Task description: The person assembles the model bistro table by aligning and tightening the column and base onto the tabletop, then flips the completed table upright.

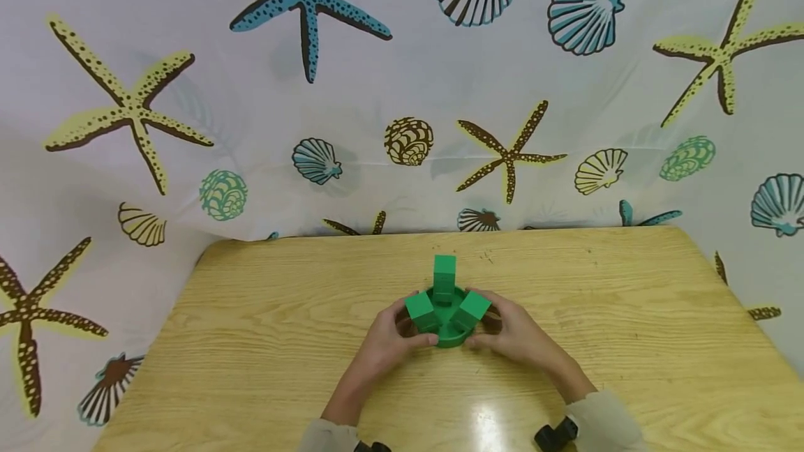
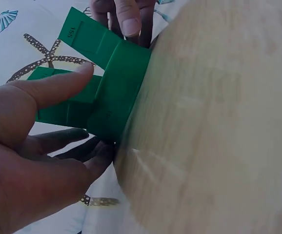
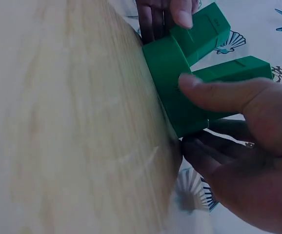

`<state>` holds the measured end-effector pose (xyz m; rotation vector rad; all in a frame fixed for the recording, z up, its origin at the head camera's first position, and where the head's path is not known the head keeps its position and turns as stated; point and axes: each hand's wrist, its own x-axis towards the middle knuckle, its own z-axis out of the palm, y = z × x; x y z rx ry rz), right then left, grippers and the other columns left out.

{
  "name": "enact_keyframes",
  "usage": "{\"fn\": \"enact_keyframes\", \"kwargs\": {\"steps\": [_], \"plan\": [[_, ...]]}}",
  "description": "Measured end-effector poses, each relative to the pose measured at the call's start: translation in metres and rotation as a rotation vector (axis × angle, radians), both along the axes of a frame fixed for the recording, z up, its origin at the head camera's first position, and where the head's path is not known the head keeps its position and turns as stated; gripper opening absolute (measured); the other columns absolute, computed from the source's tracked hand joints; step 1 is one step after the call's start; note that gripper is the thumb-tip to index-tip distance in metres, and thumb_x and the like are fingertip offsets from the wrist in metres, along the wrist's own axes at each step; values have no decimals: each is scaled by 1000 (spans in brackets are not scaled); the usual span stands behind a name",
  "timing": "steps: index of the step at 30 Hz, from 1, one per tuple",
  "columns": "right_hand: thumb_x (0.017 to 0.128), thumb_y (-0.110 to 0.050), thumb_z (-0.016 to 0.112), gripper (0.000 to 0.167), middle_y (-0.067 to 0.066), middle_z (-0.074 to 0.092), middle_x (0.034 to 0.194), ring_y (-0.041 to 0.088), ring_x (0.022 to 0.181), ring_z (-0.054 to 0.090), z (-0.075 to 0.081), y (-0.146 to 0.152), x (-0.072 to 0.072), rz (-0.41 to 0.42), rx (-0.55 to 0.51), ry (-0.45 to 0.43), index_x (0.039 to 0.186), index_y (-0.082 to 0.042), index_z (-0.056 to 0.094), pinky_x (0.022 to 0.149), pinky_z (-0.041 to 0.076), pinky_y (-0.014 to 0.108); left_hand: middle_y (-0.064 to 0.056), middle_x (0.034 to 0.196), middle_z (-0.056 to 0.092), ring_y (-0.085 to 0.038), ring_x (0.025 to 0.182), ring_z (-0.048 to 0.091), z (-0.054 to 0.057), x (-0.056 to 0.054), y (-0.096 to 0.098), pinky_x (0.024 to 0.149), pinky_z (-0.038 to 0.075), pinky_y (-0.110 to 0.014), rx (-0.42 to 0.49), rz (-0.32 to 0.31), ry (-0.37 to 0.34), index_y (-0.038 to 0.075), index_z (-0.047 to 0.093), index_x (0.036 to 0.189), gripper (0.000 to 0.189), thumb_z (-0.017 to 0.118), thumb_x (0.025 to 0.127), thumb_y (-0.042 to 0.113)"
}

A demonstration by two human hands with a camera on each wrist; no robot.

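Note:
A green round base [image 1: 450, 342] stands on the table, with three green square-ended blocks [image 1: 444, 268] rising from it and leaning outward. From the left, my left hand [image 1: 384, 342] holds it, thumb toward the front and fingers around the side. My right hand [image 1: 520, 332] grips the opposite side in much the same way. The left wrist view shows the base [image 2: 119, 87] low against the tabletop, small dark markings on a block [image 2: 85, 36], and fingertips at its lower edge. In the right wrist view the thumb [image 3: 219, 92] lies against the base [image 3: 168, 73].
The wooden table [image 1: 283, 312] spreads around the hands on all sides. Behind it and along its sides hangs a white cloth [image 1: 377, 89] printed with starfish and shells. A dark strapped device [image 1: 555, 434] sits at the right wrist, by a light sleeve [image 1: 606, 424].

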<state>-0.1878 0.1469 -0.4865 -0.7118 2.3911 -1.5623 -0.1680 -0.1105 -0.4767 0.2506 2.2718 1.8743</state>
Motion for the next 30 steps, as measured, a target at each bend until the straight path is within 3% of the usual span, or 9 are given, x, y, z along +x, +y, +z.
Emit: {"fn": "enact_keyframes", "kwargs": {"steps": [7,11,15,19,23,26,30], "plan": [[86,-4,84,68,19,57,142,39,134,53,-5,-5,2,-11,-37,-16,146,1,53,108,47,48,-22,139,59,-37,125,60,-4,2,-1,104,51,-45,-109,4,7,-5,47,149,75,84,84,0],[85,-6,84,68,18,58,142,39,132,55,-6,-5,2,-9,-27,12,146,-1,54,106,49,46,-20,136,62,-35,121,63,-3,3,-1,102,52,-48,-220,14,61,-3,51,148,77,88,81,3],[84,-8,86,66,18,61,140,39,130,57,-5,-4,2,-33,-21,31,143,-2,58,104,51,45,-18,131,66,-35,123,61,-1,3,1,104,50,-51,-257,16,110,-2,60,139,66,89,80,4],[85,-13,85,54,14,68,131,33,121,65,-4,-4,2,-74,-31,34,135,-3,66,100,54,39,-19,128,67,-36,120,64,5,3,-1,100,54,-46,-200,35,75,-3,63,133,54,85,85,6],[90,-22,82,47,13,71,125,27,113,70,1,-6,3,-115,-101,34,131,-2,69,93,57,31,-21,133,63,-37,122,63,14,4,-5,97,56,-40,-55,103,46,-4,60,138,55,82,90,13],[91,-18,81,46,17,70,126,29,114,69,8,-7,5,-150,-203,31,131,-1,68,92,58,31,-18,134,64,-34,125,61,20,4,-3,99,55,-37,43,164,80,-1,62,138,56,82,91,21],[89,-4,81,47,20,67,127,34,118,66,17,-10,9,-145,-297,43,133,1,66,95,57,35,-15,128,68,-29,122,62,25,5,-1,98,55,-35,90,270,127,1,68,132,50,83,90,23]]}}
